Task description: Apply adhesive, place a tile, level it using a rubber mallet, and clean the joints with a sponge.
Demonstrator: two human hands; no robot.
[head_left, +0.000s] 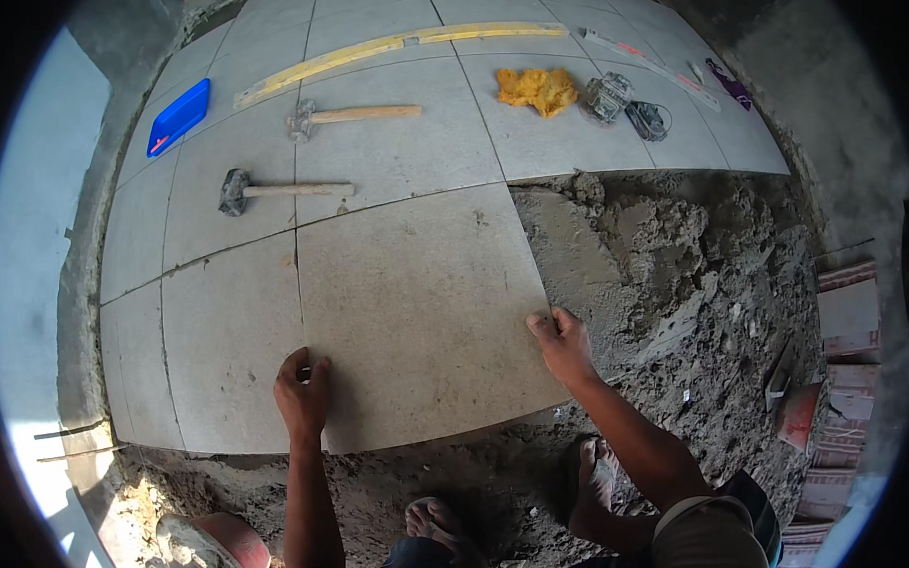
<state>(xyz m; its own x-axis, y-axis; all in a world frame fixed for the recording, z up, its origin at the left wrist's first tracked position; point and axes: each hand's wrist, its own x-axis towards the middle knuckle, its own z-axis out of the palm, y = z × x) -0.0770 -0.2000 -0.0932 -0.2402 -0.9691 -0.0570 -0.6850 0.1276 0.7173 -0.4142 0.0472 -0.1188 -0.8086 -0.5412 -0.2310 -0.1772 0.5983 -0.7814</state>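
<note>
A large grey floor tile [425, 305] lies in front of me, its left and far edges against neighbouring tiles. My right hand [565, 348] grips its right edge, thumb on top and the other fingers curled over the side. Near the tile's left edge, my left hand [303, 397] is closed, with thumb and forefinger bent together over the joint. A small dark spot shows between those fingers; whether it is a thing or a gap is unclear. Wet grey mortar [664, 267] borders the tile on the right.
Two mallets, one nearer [281, 190] and one farther [354, 115], rest on laid tiles beside a blue tray [178, 117]. Beyond are a yellow straightedge [406, 43], an orange-yellow cloth [538, 89] and a metal straightedge [652, 67]. A red-edged trowel [799, 412] and stacked boxes [851, 400] stand right.
</note>
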